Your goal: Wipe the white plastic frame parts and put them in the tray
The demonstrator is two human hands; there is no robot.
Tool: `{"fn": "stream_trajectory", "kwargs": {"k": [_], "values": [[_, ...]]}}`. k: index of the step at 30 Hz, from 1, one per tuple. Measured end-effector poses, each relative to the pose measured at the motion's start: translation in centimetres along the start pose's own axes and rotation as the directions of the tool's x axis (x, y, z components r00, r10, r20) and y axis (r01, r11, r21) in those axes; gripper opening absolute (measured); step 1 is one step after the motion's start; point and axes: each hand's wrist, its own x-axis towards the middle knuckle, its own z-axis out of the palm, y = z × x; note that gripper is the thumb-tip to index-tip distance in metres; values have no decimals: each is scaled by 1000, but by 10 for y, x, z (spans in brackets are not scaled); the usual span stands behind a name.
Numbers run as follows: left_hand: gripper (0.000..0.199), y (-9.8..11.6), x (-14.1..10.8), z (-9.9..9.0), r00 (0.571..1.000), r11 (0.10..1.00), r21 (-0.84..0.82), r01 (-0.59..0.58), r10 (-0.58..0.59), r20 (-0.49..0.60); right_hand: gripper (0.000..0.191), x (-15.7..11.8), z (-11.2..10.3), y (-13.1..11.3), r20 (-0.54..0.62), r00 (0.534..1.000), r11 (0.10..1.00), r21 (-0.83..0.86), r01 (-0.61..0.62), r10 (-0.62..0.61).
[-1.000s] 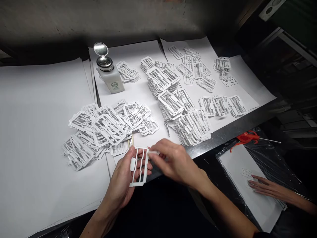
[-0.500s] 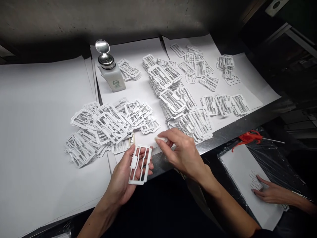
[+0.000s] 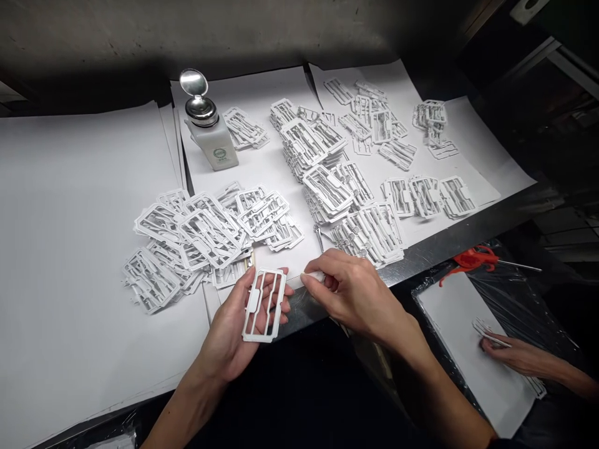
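Observation:
My left hand holds a white plastic frame with thin lengthwise bars and a small tab, its thumb on the left edge and its fingers behind. My right hand is closed in a pinch just right of the frame, apart from it. A small white piece, perhaps a wad of cloth or cotton, shows between its fingertips. Beyond my left hand lies a loose heap of similar frames. Stacked frames stand just past my right hand, with a thin metal tool beside them.
A pump bottle with its metal lid raised stands at the back. More frames lie on white paper sheets. At lower right, a co-worker's hand holds thin frames above a white board, near a red-handled tool.
My right hand has shifted slightly right and down, away from the frame. The frame in my left hand has risen slightly. The co-worker's hand has lifted some frames off the board.

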Motion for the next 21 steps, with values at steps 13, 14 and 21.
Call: {"fn": "stream_trajectory", "kwargs": {"k": [13,14,21], "values": [[40,3,5,-3,996,969,-238,-73,84,37,11,-29,19,-17,181,978,966,253,59,-107],[40,3,5,-3,996,969,-237,-75,86,38,11,-29,19,-19,163,982,964,261,49,-94],[40,2,7,-1,995,967,-238,-85,96,34,14,-15,28,-33,180,948,947,237,216,-261]]}}
